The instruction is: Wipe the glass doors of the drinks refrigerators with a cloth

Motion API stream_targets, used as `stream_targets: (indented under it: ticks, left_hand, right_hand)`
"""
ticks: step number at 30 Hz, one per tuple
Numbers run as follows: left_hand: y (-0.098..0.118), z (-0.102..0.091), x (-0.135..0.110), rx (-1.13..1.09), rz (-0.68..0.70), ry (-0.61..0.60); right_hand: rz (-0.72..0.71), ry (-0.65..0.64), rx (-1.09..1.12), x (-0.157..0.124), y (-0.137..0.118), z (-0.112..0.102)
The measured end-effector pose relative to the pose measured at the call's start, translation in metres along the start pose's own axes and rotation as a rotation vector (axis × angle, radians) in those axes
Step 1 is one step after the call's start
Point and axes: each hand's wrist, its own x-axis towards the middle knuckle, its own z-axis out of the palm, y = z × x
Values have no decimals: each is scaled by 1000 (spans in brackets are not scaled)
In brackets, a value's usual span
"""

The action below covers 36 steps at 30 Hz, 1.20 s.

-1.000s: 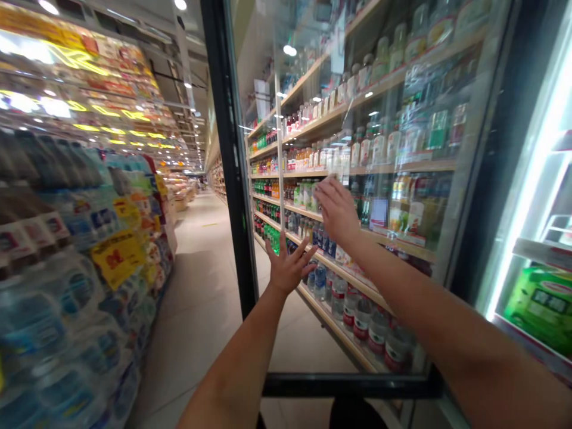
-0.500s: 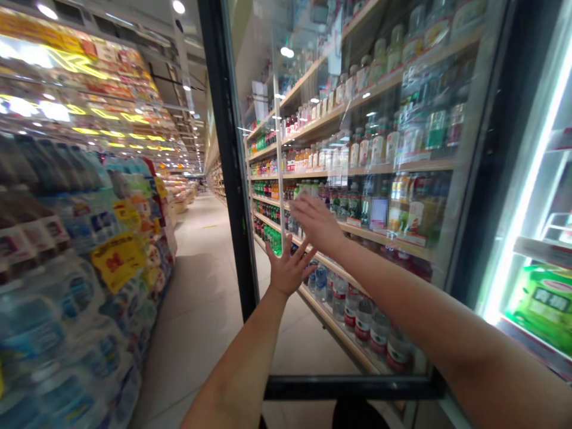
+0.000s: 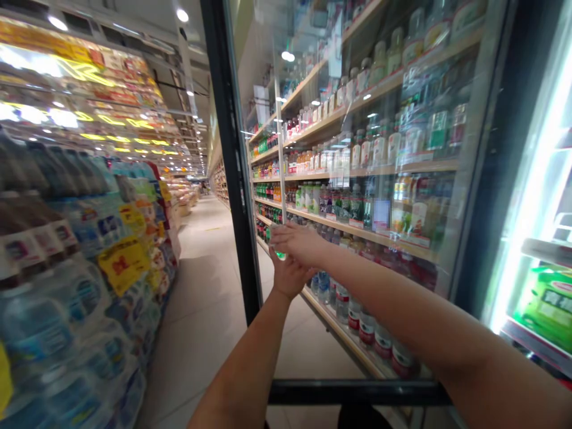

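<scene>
Both arms reach forward to the glass door (image 3: 357,391), a clear pane in a black frame that stands swung open. My left hand (image 3: 288,279) is raised at the pane, its thumb apart, most of its fingers hidden behind my right hand. Over it lies my right hand (image 3: 301,243), palm down with fingers stretched out to the left, overlapping the left one. Neither hand shows anything held. Whether the palms press on the glass cannot be made out. Through the pane show wooden shelves (image 3: 370,229) of bottled drinks.
On the left rise stacked packs of water bottles (image 3: 40,333) with a yellow price sign (image 3: 124,262). A tiled aisle (image 3: 203,268) runs ahead between them and the door. At the right, a lit cooler (image 3: 525,196) holds a green package (image 3: 547,298).
My right hand has come down and slightly left, now covering the left hand's fingers, which were spread in view before. The door looks nearly unmoved; the view has shifted slightly.
</scene>
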Motion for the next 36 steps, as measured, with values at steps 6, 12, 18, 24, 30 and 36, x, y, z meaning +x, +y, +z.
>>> stream_targets:
  ticks: [6, 12, 18, 24, 30, 36]
  left_hand:
    - [4, -10, 7, 14, 16, -40]
    - [4, -7, 4, 22, -6, -48]
    - [3, -7, 5, 39, -10, -89]
    - [3, -5, 5, 35, -1, -72]
    - [3, -4, 2, 38, -52, -73]
    - [5, -5, 3, 27, -109, -105]
  right_hand:
    - [259, 301, -36, -5, 57, -29]
    - [-43, 118, 8, -45, 32, -11]
    - [302, 281, -31, -56, 53, -25]
    - [3, 85, 54, -69, 26, -3]
    - [298, 395, -28, -74, 62, -27]
    - [216, 318, -13, -116, 34, -5]
